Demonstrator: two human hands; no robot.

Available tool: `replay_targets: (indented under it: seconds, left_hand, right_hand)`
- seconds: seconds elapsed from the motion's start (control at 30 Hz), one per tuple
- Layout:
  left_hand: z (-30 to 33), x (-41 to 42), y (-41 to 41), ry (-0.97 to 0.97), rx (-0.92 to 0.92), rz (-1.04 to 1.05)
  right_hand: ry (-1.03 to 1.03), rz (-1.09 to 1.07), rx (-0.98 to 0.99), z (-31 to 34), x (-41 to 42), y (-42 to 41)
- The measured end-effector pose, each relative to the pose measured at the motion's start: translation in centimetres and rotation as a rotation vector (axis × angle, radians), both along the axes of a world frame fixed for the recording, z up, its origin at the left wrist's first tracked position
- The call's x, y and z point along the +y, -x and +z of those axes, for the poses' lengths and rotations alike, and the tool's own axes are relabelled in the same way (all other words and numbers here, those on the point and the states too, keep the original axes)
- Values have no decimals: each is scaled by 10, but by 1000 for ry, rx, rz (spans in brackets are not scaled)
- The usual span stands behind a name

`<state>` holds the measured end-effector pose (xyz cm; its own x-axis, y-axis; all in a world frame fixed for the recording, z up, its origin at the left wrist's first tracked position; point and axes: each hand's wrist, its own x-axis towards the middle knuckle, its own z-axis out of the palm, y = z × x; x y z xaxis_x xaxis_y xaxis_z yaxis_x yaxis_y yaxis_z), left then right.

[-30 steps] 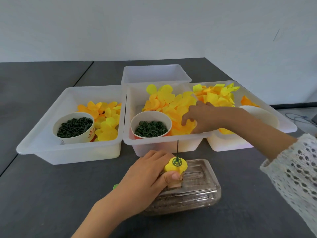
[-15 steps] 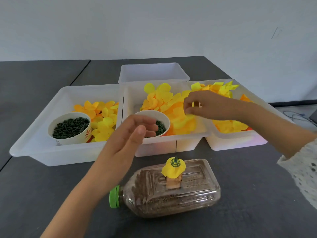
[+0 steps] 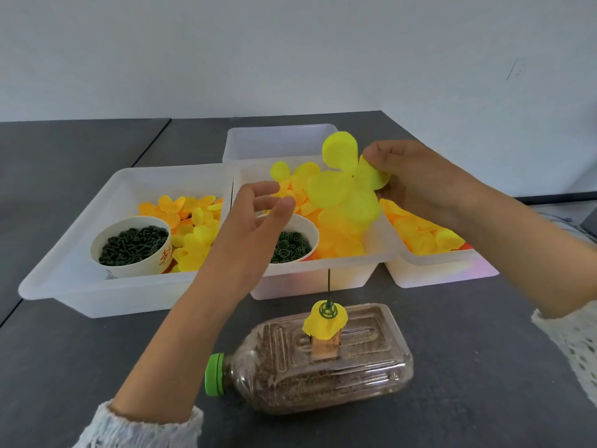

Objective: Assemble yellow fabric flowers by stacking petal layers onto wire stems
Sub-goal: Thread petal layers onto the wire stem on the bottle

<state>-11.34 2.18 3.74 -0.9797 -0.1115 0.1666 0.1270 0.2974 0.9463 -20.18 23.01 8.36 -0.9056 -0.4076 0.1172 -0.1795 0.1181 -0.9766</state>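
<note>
Lifted from the tray, the petal layer is now pinched in right-hand fingers; left hand hovers loose, empty.

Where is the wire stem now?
In the head view, the wire stem stands upright at lower centre, on the lying bottle, before the middle bin.
</note>
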Motion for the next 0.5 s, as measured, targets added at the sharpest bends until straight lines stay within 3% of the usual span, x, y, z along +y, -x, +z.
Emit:
replay_targets:
  seconds: [0.1,0.3,0.4,0.47,0.5]
  left_hand:
    - [1,3,-2,66,-57,-85]
    - [4,-8,-24,-211,23,-230]
    - [8,-15,-35,-333,-183,-340]
    - [5,-15,-42,-222,-249,-316]
    - [0,-16,-45,-114,-189,-295]
  right_hand:
    - [129,47,-165,1,-6,-20]
    - [293,198,-418,-4,-6,-73]
    - [335,251,-486,-16,-5,-93]
    - [300,195,-478,-23,-8,-98]
    - [280,160,-462,-26,-10,-99]
